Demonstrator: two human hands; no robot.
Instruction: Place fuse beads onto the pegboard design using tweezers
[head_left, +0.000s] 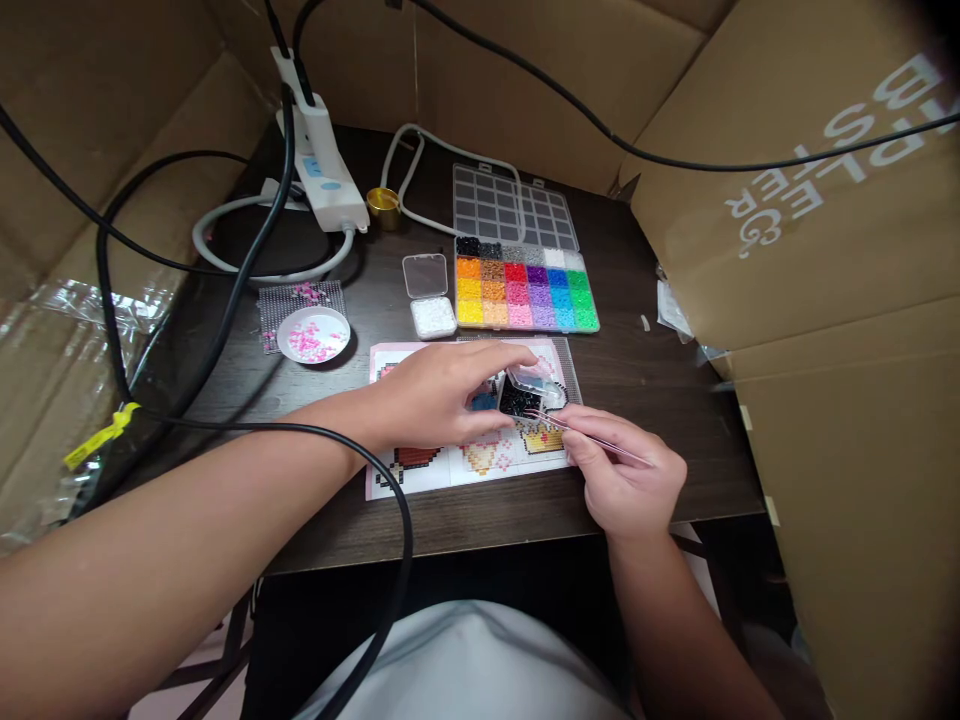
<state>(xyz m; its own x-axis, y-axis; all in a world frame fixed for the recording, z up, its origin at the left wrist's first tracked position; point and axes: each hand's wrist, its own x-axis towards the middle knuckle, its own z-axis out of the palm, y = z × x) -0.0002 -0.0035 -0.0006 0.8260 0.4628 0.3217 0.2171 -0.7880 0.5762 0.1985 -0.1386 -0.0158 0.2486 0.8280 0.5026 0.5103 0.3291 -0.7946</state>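
My left hand [442, 395] is closed about a small clear box of black beads [519, 399], thumb on the near side and fingers on the far side. The box's hinged lid [536, 384] is tilted up. In my right hand [630, 475] are slim metal tweezers [592, 437], pinched between thumb and fingers. Their tips reach the black beads at the box's right edge; whether a bead is between them I cannot tell. Beneath both hands lies a pattern sheet [386, 485] with pixel pictures, partly covered by a clear pegboard [571, 375]. My left hand hides part of the sheet.
Behind stand a many-coloured bead case [525, 290] and a small box of white beads [433, 317]. A white dish [313, 335] of pink and white beads overlaps another pegboard [270, 310]. A power strip [330, 180], loose cables, a gold cup [385, 207] and cardboard walls surround the table.
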